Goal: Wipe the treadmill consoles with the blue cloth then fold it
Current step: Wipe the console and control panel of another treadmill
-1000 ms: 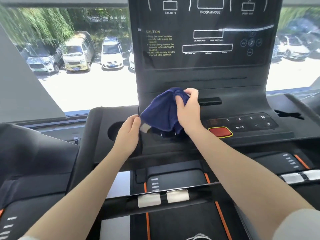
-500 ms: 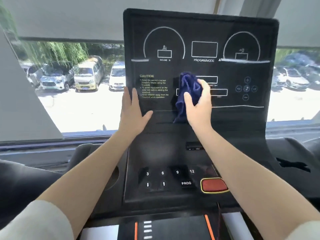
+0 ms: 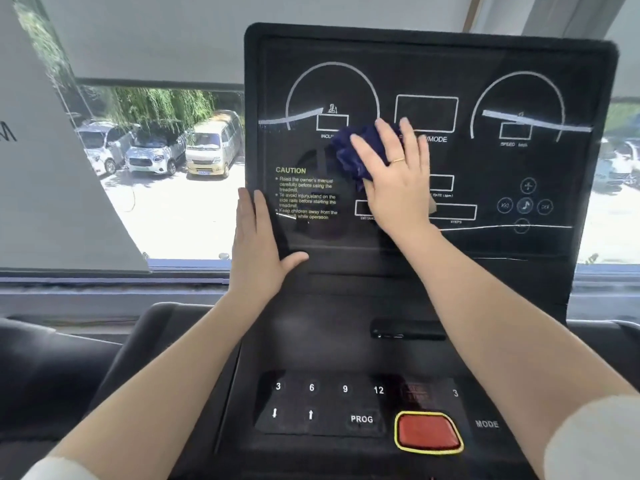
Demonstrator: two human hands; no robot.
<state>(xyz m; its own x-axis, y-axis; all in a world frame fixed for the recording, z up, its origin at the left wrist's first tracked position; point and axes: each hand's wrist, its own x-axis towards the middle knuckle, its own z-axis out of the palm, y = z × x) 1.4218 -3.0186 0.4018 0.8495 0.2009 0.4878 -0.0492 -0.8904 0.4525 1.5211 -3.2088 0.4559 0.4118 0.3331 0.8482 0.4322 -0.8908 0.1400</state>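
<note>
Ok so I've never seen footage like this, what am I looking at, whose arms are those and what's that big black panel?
This is a single camera worn on a person's head, looking forward and down, so the two arms reaching in from the bottom are the wearer's own. The black panel is a treadmill console: an upright display with dials and a yellow caution notice, and below it a sloped keypad with number keys and a red stop button. The right hand presses a bunched blue cloth flat against the display, wiping it. The left hand rests open on the display's left edge, probably to steady it. Behind the console is a window looking onto parked cars. The cloth is not yet folded.
</note>
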